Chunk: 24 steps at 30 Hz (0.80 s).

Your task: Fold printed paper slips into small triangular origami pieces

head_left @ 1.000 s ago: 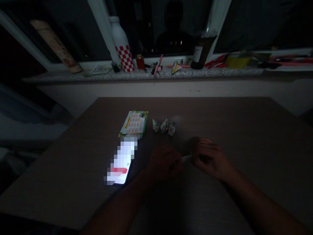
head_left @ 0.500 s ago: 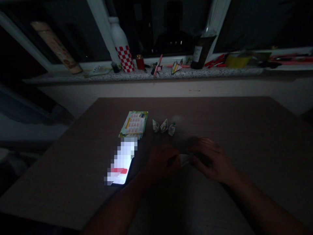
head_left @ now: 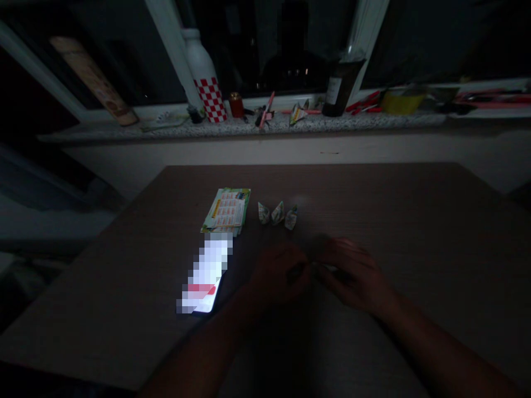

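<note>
Over the dark table, my left hand point(head_left: 282, 272) and my right hand point(head_left: 352, 270) meet at the fingertips, both closed in a pinch. Between them is a small piece of folded paper point(head_left: 331, 268); only a pale sliver shows and the fingers cover the rest. Just beyond the hands stand three little folded paper pieces in a row: a left one point(head_left: 264, 213), a middle one point(head_left: 277, 213) and a right one point(head_left: 291, 218). They are whitish with printed colours. Dim light blurs the finger details.
A lit phone point(head_left: 207, 276) lies left of my left hand. Behind it is a stack of printed paper sheets point(head_left: 227, 211). On the windowsill point(head_left: 153, 129) stand a red-checked white bottle point(head_left: 209, 91), a small red jar point(head_left: 236, 105), a dark bag point(head_left: 338, 91) and several pens.
My hands have drawn closer together, and the folded paper between them is now mostly hidden. The phone, sheets and three folded pieces have stayed put.
</note>
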Each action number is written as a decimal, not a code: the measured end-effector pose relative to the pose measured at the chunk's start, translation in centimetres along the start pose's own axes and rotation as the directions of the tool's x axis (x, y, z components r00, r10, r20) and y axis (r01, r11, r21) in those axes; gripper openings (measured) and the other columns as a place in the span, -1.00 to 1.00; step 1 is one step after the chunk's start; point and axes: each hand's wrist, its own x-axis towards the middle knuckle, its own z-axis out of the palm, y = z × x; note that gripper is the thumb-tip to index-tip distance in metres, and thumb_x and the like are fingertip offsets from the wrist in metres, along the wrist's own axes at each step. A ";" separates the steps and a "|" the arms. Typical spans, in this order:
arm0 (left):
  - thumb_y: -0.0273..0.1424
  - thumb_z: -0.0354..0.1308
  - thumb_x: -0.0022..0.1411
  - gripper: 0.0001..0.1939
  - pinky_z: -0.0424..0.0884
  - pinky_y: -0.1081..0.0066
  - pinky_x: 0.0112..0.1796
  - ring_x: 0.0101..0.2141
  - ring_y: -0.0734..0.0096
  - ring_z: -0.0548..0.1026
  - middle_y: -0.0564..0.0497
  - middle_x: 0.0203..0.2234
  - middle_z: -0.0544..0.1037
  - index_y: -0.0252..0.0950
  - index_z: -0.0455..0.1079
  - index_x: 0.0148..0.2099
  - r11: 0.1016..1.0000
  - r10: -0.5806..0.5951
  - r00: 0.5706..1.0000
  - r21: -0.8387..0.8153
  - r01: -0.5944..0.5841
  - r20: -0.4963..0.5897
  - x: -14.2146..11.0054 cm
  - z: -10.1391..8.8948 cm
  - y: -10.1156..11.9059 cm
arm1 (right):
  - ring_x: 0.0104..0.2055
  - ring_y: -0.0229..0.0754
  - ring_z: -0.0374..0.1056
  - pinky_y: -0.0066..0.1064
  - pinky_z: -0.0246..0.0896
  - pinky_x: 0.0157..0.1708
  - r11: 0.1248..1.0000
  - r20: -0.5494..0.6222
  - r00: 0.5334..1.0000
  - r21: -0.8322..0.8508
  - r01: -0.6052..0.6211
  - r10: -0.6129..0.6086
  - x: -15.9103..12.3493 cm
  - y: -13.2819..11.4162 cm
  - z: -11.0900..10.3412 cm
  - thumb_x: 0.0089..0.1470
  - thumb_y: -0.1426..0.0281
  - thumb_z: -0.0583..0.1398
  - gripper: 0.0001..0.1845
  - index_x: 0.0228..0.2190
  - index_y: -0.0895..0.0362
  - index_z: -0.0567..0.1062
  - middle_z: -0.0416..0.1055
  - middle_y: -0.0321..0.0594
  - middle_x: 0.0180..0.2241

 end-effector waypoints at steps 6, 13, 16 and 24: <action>-0.43 0.05 0.17 -0.94 0.37 0.40 -0.35 -0.39 0.39 0.43 -0.01 -0.45 0.46 -0.30 0.33 -0.32 0.999 0.016 1.000 0.037 -0.017 0.017 0.1 0.1 0.3 | -0.36 -0.15 0.37 -0.22 0.31 -0.26 0.999 -0.008 1.000 0.026 0.029 -0.028 -0.1 -0.1 0.2 0.00 0.60 0.21 -0.81 -0.29 0.16 0.43 0.45 -0.17 -0.44; -0.45 0.08 0.14 -0.97 0.38 0.41 -0.36 -0.39 0.39 0.43 -0.03 -0.45 0.46 -0.31 0.31 -0.32 0.997 0.072 0.997 0.021 -0.072 -0.023 0.2 0.2 0.3 | -0.35 -0.15 0.38 -0.22 0.32 -0.29 0.997 -0.011 0.998 0.045 0.061 -0.061 -0.1 -0.1 0.4 -0.01 0.60 0.20 -0.79 -0.28 0.15 0.43 0.46 -0.17 -0.42; -0.45 0.08 0.12 -0.98 0.36 0.42 -0.38 -0.42 0.41 0.42 0.00 -0.48 0.46 -0.29 0.31 -0.35 0.997 0.063 0.998 0.045 -0.062 -0.028 0.2 0.4 0.2 | -0.36 -0.13 0.38 -0.21 0.33 -0.30 0.998 -0.032 0.998 0.019 0.054 -0.053 -0.1 -0.3 0.2 -0.01 0.60 0.19 -0.78 -0.27 0.13 0.42 0.45 -0.17 -0.42; -0.48 0.09 0.09 -0.99 0.33 0.42 -0.39 -0.44 0.41 0.40 0.02 -0.50 0.44 -0.29 0.31 -0.37 0.998 -0.031 0.999 0.060 0.032 -0.006 0.0 -0.2 -0.6 | -0.31 -0.11 0.40 -0.25 0.35 -0.32 0.997 -0.224 0.974 -0.066 -0.032 0.017 -0.4 -0.3 -1.3 0.00 0.63 0.15 -0.72 -0.24 0.10 0.37 0.41 -0.17 -0.40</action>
